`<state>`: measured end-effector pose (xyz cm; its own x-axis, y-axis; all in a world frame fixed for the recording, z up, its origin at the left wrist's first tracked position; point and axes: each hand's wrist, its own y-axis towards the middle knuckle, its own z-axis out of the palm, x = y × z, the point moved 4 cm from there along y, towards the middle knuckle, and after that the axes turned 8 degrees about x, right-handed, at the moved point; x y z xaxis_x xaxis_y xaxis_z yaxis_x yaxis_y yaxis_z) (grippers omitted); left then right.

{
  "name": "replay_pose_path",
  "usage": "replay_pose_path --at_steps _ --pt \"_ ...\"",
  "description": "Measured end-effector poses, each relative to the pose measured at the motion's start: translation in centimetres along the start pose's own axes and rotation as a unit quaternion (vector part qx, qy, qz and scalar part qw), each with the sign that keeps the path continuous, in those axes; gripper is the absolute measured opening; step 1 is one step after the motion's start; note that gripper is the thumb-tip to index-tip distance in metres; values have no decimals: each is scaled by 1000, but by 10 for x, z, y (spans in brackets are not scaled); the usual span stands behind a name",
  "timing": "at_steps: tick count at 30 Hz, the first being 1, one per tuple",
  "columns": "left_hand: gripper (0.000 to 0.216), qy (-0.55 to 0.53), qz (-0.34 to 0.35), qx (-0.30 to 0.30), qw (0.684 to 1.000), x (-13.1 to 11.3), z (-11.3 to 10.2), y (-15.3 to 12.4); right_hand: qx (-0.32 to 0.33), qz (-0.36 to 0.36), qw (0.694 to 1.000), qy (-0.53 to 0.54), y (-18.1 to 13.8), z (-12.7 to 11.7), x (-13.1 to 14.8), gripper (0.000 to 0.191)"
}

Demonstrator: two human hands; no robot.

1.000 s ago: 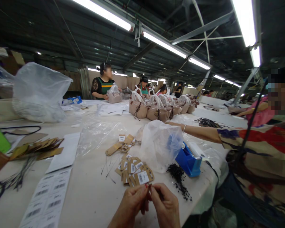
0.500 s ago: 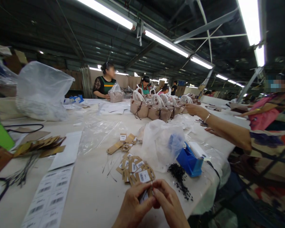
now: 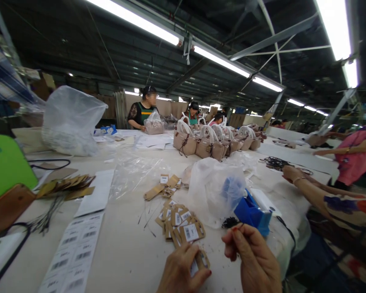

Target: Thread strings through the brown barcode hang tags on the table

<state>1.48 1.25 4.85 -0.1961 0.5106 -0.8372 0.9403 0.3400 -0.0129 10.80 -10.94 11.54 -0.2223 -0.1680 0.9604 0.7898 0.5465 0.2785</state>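
My left hand (image 3: 181, 270) pinches a brown paper tag (image 3: 199, 261) with a barcode label, low at the table's near edge. My right hand (image 3: 253, 260) has its fingers drawn together by a heap of small black fasteners (image 3: 230, 222); whether it holds one is hidden by the fingers. Just beyond my left hand lies a pile of several barcode tags (image 3: 179, 221). More plain brown tags (image 3: 163, 186) lie farther out.
A blue box (image 3: 251, 211) and a crumpled plastic bag (image 3: 215, 188) sit right of the tags. Barcode sticker sheets (image 3: 75, 254) lie at left. Beige handbags (image 3: 201, 144) stand farther back. A co-worker's arm (image 3: 311, 191) rests on the table at right; other people work behind.
My hands have come apart: the right one moved right to the black fasteners while the left keeps the tag. The co-worker's arm drew back from the handbags. The view shifted left.
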Motion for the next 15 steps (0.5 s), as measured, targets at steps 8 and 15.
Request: replay_pose_path --at_steps 8,15 --pt "39 -134 -21 -12 991 1 -4 3 97 -67 993 21 56 45 35 23" --pt "39 -154 -74 -39 985 48 17 26 130 -141 981 40 145 103 36 18"
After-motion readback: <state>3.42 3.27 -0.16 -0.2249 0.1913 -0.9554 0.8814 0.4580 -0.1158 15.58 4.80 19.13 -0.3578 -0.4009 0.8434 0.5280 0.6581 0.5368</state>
